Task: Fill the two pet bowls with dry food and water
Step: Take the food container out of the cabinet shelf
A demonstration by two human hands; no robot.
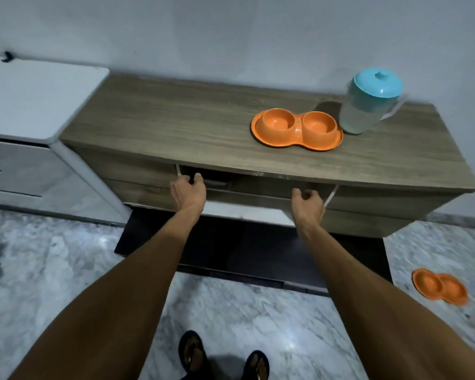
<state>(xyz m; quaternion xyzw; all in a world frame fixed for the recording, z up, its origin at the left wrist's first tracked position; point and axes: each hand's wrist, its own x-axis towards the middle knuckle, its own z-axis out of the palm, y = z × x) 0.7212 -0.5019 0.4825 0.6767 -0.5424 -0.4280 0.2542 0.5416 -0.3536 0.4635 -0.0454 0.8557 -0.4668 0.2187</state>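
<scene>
A plain pale wall (231, 31) backs a low wood-grain cabinet (192, 124) standing on a marbled grey floor (244, 311). My left hand (188, 192) is curled over the top edge of a pulled-out drawer front (247, 194) near its left corner, fingers hooked inside, and my right hand (307, 204) grips the same edge near its right corner; both are clenched on it. The inside of the drawer is dark and I cannot tell what it holds. I count two orange double pet bowls: one pet bowl (296, 128) sits on the cabinet top toward the right back, both round wells empty, and a second orange bowl (439, 286) lies on the floor off the cabinet's right end. One clear plastic jug (368, 105) with a teal lid stands just beside the bowl, at the back right corner. The left half of the cabinet top is bare. A white glossy unit (36, 94) butts against the cabinet's left end. Two sandalled feet (222, 357) show at the bottom.
</scene>
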